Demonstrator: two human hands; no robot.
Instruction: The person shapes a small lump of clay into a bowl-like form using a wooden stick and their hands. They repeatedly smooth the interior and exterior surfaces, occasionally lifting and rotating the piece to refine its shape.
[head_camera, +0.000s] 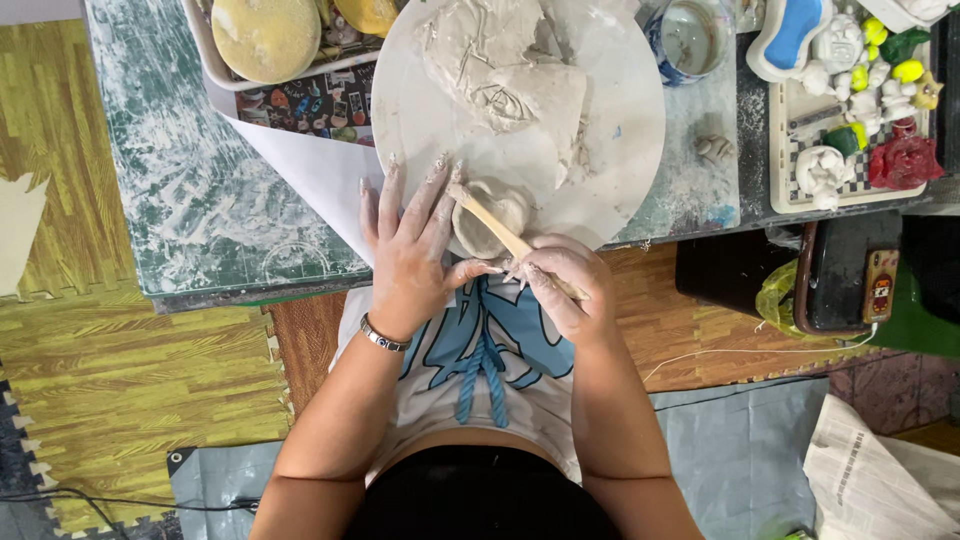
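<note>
A small grey clay piece (492, 216) sits at the near rim of a round white board (620, 110). My left hand (410, 245) lies flat beside it with fingers spread and clay-dusted, its thumb touching the piece's lower edge. A metal bracelet is on that wrist. My right hand (565, 285) grips a wooden modelling tool (492, 227), whose tip rests on the top left of the clay piece. A larger slab of grey clay (505, 65) with carved lines lies further back on the board.
The low table (200, 200) is smeared with white clay. A tray (225, 72) with yellow sponges stands at back left, a cup of cloudy water (692, 38) at back right, and a checkered tray (782, 185) of small painted figures at far right. Foam mats cover the floor.
</note>
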